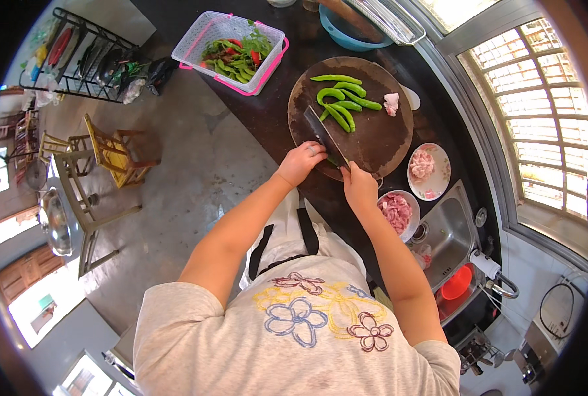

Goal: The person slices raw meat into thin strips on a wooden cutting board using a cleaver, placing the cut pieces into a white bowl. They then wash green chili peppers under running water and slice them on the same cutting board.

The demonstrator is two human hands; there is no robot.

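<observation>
The dark worktop [267, 112] runs from the upper middle of the frame down toward the lower right. On it, right of centre, lies a round wooden chopping board [380, 135]. Above and left of it sits a white and pink basket [205, 33] of green and red vegetables. At the lower right a steel sink [449, 231] holds a red bowl [457, 282]. Two plates of raw pink meat [409, 198] stand between board and sink. A pile of green peppers [343, 99] lies on the board's upper half. The cleaver [323, 135] slants across the board's lower left, its handle enclosed by the left hand [300, 162], whose grip is clamped around it. Just right of the blade, the right hand [358, 185] presses curled fingers on a pepper piece [337, 160] at the board's lower edge, mostly hidden.
</observation>
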